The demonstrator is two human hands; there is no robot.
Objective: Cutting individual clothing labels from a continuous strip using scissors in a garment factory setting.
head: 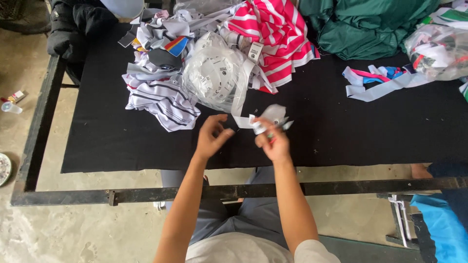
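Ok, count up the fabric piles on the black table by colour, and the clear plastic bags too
Pink and white striped fabric pile: 1
Dark green fabric pile: 1
Grey and white striped fabric pile: 1
Clear plastic bags, one full of white labels, one at the right edge: 2
Total: 5

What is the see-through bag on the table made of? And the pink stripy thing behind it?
The see-through bag looks like thin plastic film: it is glossy, crinkled, and white labels show through it. The pink striped piece looks like soft knit cloth: matt, and folded in loose, limp creases. The right hand holds small white tags, perhaps woven or paper.
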